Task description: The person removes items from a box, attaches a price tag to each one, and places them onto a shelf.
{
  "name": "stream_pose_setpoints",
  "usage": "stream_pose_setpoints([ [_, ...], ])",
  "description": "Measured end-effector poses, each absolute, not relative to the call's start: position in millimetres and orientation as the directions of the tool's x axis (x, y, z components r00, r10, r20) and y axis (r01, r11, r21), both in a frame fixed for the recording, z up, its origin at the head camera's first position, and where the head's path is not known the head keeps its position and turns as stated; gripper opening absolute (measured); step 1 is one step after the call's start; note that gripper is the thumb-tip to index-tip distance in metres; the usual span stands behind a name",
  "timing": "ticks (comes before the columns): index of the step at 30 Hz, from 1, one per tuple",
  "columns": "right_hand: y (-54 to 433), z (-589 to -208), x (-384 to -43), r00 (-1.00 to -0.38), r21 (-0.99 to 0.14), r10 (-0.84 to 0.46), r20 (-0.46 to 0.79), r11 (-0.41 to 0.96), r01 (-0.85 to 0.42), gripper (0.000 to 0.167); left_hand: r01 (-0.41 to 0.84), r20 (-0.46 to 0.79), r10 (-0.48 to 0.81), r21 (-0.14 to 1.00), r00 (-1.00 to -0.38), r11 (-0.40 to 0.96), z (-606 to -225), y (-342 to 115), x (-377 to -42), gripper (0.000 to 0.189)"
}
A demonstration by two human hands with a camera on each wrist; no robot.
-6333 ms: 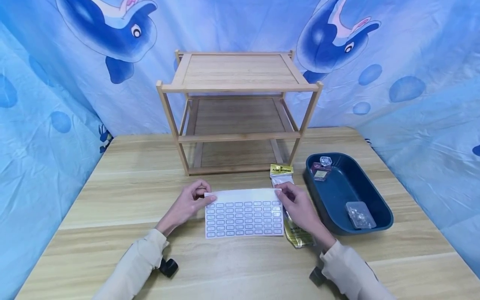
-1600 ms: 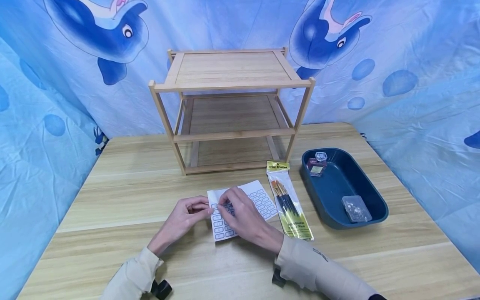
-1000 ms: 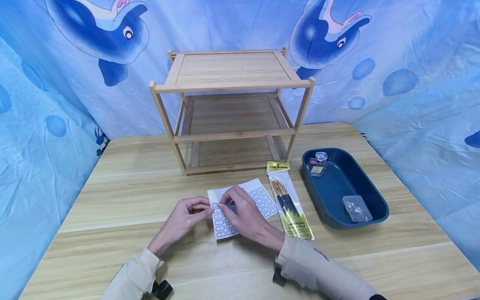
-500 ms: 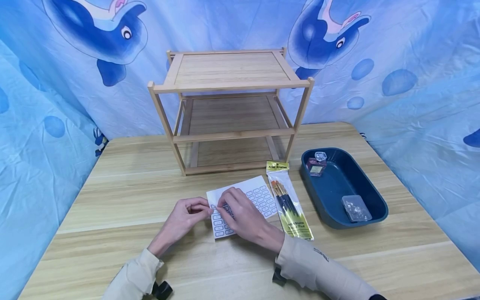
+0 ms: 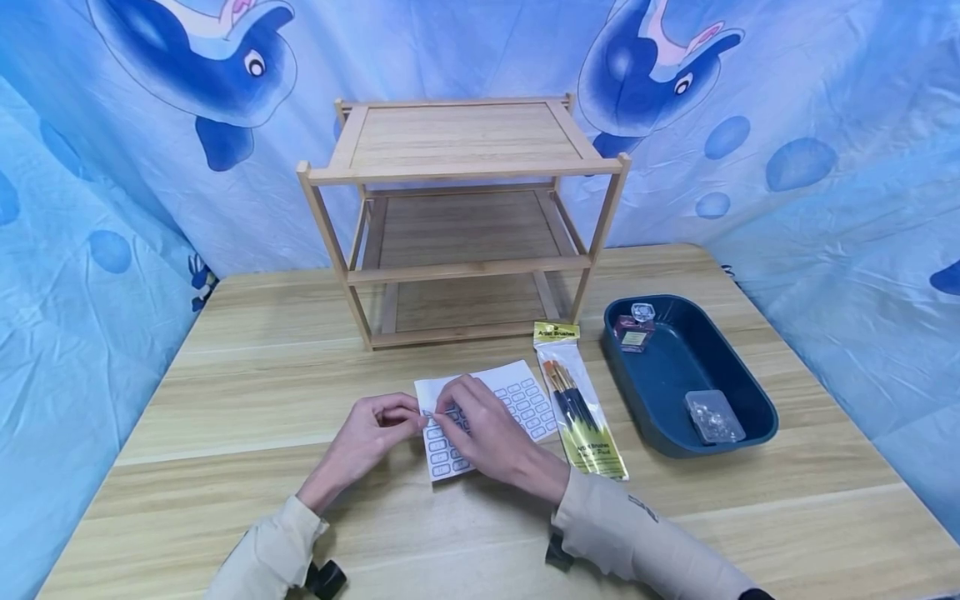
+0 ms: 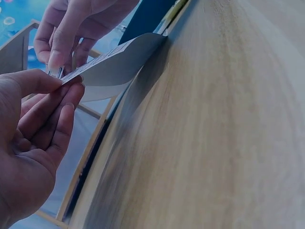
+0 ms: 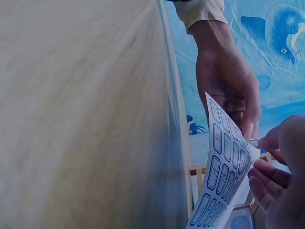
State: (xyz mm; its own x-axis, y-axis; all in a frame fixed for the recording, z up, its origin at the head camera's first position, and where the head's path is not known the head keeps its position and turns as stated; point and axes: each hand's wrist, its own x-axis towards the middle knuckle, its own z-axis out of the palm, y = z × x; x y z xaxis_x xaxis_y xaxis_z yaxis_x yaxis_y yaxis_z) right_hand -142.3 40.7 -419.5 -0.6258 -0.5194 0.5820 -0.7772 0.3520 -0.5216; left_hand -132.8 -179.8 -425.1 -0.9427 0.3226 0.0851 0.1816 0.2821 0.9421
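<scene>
A white sheet of blue-bordered label stickers (image 5: 525, 400) slants in front of the rack, its left end raised off the table. My left hand (image 5: 372, 433) pinches that left end between thumb and fingers. Over the sheet, my right hand (image 5: 487, 429) has thumb and forefinger on one small label (image 6: 55, 71) near the upper left corner. In the left wrist view this label stands up from the sheet between the right fingertips, close to the left thumb. Rows of labels (image 7: 217, 171) curve downward in the right wrist view.
A pack of artist brushes (image 5: 576, 408) lies just right of the sheet. Beyond it, a dark blue tub (image 5: 690, 333) holds a perfume bottle (image 5: 633, 332) and a clear box (image 5: 714, 417) of small pieces. A three-tier wooden rack (image 5: 465, 271) stands behind on the wooden table (image 5: 247, 400).
Earlier both hands held the sheet by its top corners. Since then the sheet has turned, my right hand has crossed to its left end, and a label there has been lifted between the fingertips.
</scene>
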Motion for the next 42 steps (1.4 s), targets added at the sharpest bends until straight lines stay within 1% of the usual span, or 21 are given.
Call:
stream_pose_setpoints([
  [6, 40.5, -419.8, -142.2, -0.665, -0.591, -0.496, 0.558, 0.325, -0.738, 0.014, 0.174, 0.077, 0.323, 0.942, -0.943, 0.286, -425.4, -179.7, -132.9, 0.018],
  [14, 41.1, -419.8, -143.2, -0.7, -0.636, -0.48, 0.529, 0.321, -0.702, 0.014, 0.186, 0.087, 0.334, 0.943, -0.938, 0.278, -426.4, -178.3, -133.8, 0.02],
  [22, 43.0, -415.0, -143.7, -0.754, -0.705, -0.439, 0.489, 0.311, -0.638, 0.011, 0.178, 0.075, 0.328, 0.938, -0.942, 0.297, -426.9, -178.1, -132.7, 0.021],
  [25, 43.5, -414.5, -144.7, -0.763, -0.717, -0.434, 0.478, 0.309, -0.625, 0.011, 0.175, 0.076, 0.314, 0.938, -0.946, 0.3, -427.7, -179.2, -132.7, 0.022],
  [29, 44.5, -414.9, -145.9, -0.757, -0.713, -0.433, 0.489, 0.301, -0.633, 0.011, 0.152, 0.062, 0.268, 0.932, -0.961, 0.33, -428.6, -181.2, -133.5, 0.023],
  [32, 45.8, -414.4, -146.2, -0.754, -0.715, -0.426, 0.5, 0.288, -0.637, 0.011, 0.114, 0.03, 0.232, 0.927, -0.972, 0.357, -428.3, -183.4, -134.5, 0.027],
  [35, 47.6, -414.1, -146.4, -0.766, -0.734, -0.418, 0.488, 0.277, -0.619, 0.013, 0.074, -0.006, 0.209, 0.925, -0.978, 0.373, -427.1, -185.9, -135.4, 0.033],
  [42, 54.6, -413.0, -147.7, -0.789, -0.762, -0.405, 0.461, 0.275, -0.586, 0.013, 0.016, -0.071, 0.189, 0.905, -0.979, 0.425, -427.5, -191.2, -135.1, 0.049],
])
